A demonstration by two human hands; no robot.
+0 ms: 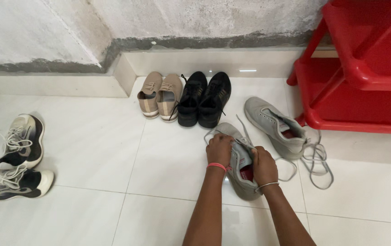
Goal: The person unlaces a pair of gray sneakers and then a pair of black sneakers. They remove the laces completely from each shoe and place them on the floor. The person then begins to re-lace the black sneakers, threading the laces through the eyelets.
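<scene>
Hands on grey sneaker (241, 166) on white tiled floor (90, 150): left hand (219, 149) closed over its tongue and laces, right hand (264, 166) gripping its collar; matching sneaker (275, 125) just beyond, laces trailing; red rack (364, 77) further right; black pair (204, 98), tan pair (159, 95) ahead; black-and-white pair (20, 157) far left

No packages, signs or screens are to be seen. Only small red insole labels are shown: one inside the near grey fabric lace-up shoe (241, 166), one inside the far grey fabric lace-up shoe (275, 125) to its right; whatever is printed on them cannot be made out.
</scene>
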